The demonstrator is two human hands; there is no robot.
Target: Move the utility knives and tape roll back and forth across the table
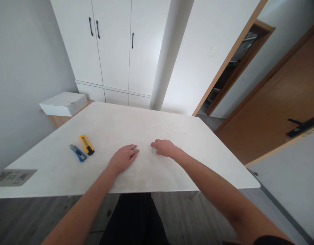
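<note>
My left hand (124, 158) rests on the white table (136, 119), fingers stretched out with small gaps between them, and holds nothing. To the right of it, my right hand (164, 147) has its fingers closed on a small clear round object (154, 150) that looks like a roll of clear tape. Part of that object is hidden under the fingers, and it is at the tabletop. On the left side of the table lie a yellow utility knife (86, 145) and a blue utility knife (78, 152), side by side and apart from both hands.
A printed label sheet (14, 177) lies at the table's near left corner. Beyond the far left edge, a white box (63, 103) stands on a wooden surface. White cupboards (113, 44) line the back, and a brown door (274, 102) is at the right.
</note>
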